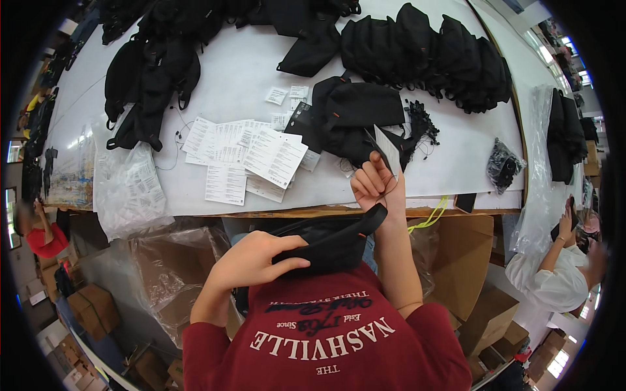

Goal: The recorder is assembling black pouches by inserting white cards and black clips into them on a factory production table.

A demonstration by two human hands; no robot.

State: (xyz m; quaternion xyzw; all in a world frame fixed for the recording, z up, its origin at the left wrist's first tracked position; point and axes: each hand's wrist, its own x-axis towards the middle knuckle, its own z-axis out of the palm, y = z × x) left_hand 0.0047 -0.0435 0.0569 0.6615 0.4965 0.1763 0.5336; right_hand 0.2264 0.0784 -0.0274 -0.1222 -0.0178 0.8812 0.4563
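Observation:
My left hand (255, 259) grips a black waist bag (332, 242) held against my chest, thumb and fingers pressed on its near end. My right hand (376, 182) is raised above the bag at the table's front edge, pinching a white paper tag (387, 150) with a thin black string. Just beyond it another black bag (355, 114) lies on the white table (248, 72). A spread of white paper tags (244, 156) lies to the left of that bag.
Piles of black bags (430, 55) line the table's back and left. A bunch of black string loops (420, 127) and a small clear bag of black parts (503, 166) lie right. Clear plastic bags (127, 186) hang at left. Cardboard boxes (460, 264) stand below. Another person (554, 274) sits right.

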